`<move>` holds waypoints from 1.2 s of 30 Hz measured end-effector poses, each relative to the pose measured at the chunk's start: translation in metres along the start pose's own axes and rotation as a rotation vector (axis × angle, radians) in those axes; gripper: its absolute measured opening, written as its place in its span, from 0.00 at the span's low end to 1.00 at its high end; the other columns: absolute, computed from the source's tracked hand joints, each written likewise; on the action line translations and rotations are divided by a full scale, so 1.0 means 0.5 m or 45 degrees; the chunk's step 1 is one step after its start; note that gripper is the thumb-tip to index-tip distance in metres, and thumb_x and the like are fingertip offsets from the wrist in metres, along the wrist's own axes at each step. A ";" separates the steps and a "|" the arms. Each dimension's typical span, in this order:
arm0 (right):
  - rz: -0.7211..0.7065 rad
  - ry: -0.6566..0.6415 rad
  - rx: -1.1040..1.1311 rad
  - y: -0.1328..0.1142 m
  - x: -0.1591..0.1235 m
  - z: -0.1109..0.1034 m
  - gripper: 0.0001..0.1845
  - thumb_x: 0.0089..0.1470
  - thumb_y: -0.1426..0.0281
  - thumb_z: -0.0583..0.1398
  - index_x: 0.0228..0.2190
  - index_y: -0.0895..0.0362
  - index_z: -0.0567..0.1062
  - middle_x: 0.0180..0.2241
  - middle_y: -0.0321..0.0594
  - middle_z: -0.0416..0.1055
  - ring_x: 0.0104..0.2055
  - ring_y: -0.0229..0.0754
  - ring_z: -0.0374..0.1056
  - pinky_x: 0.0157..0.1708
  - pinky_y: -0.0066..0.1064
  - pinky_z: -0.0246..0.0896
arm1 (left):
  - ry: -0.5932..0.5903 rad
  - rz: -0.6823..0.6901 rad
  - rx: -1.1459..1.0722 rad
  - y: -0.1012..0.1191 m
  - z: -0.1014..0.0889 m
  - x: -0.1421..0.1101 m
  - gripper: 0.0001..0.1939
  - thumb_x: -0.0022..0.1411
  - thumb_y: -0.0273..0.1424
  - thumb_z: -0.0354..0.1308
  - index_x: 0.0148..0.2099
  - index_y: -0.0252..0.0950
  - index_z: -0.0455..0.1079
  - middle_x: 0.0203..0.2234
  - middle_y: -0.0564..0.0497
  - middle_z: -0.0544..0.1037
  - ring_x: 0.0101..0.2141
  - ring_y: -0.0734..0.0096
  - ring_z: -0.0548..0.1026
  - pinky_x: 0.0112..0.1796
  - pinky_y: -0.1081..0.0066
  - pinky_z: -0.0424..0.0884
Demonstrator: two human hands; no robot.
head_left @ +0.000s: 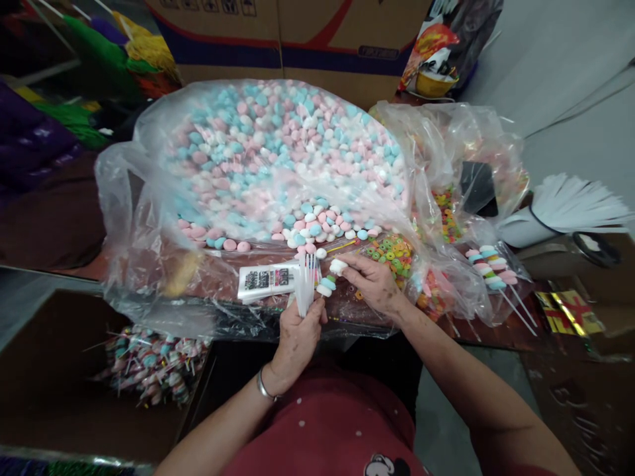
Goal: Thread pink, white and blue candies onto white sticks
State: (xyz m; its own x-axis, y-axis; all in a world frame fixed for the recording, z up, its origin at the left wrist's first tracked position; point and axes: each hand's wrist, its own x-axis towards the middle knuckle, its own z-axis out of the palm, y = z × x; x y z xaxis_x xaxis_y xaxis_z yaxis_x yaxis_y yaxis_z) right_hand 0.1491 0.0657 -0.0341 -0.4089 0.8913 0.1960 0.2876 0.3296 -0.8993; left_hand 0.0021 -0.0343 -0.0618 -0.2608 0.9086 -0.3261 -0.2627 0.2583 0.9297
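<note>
My left hand point(301, 336), with a metal bangle at its wrist, is closed around a bundle of white sticks point(306, 291) standing upright. Just above its fingertips are green and white candies point(326, 285), apparently threaded on a stick. My right hand point(376, 284) pinches a white marshmallow candy point(338, 266) slightly above them. Behind both hands, pink, blue and white candies point(317, 221) spill from a big see-through bag point(278, 152). Beside my left hand lies a stack of printed white packets point(265, 281). Small ring-shaped gummies point(391, 254) lie beyond my right hand.
Finished-looking candy skewers point(491, 268) lie at the right, near a bundle of white strips point(575, 205). A cardboard box point(44, 370) at lower left holds many wrapped skewers point(153, 363). A large carton point(292, 39) stands at the back.
</note>
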 end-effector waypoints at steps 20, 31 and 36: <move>-0.331 0.131 -0.370 0.001 -0.061 0.071 0.19 0.63 0.70 0.52 0.52 0.55 0.74 0.47 0.42 0.77 0.47 0.40 0.75 0.48 0.32 0.72 | 0.079 0.059 0.114 -0.014 -0.008 0.003 0.17 0.56 0.42 0.61 0.22 0.37 0.66 0.12 0.57 0.62 0.15 0.76 0.59 0.17 0.75 0.52; -0.323 0.150 -0.989 -0.020 -0.008 -0.061 0.18 0.64 0.69 0.51 0.51 0.57 0.73 0.43 0.45 0.77 0.42 0.45 0.73 0.45 0.35 0.68 | -0.080 -0.003 0.187 0.022 -0.008 -0.005 0.22 0.60 0.46 0.57 0.23 0.34 0.67 0.09 0.57 0.63 0.13 0.81 0.59 0.17 0.78 0.54; -0.165 -0.204 -1.536 0.007 0.029 -0.129 0.11 0.58 0.75 0.55 0.35 0.59 0.78 0.36 0.48 0.74 0.42 0.50 0.67 0.45 0.40 0.61 | -0.066 0.010 0.187 0.012 -0.010 0.001 0.24 0.60 0.47 0.58 0.21 0.34 0.66 0.09 0.57 0.63 0.13 0.82 0.59 0.16 0.79 0.53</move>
State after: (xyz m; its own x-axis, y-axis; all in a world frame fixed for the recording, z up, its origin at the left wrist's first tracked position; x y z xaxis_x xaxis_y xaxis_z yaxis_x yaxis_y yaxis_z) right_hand 0.2000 0.1000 -0.0093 -0.5715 0.8102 0.1301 0.8205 0.5661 0.0790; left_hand -0.0044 -0.0340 -0.0573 -0.2134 0.9255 -0.3129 -0.1212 0.2927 0.9485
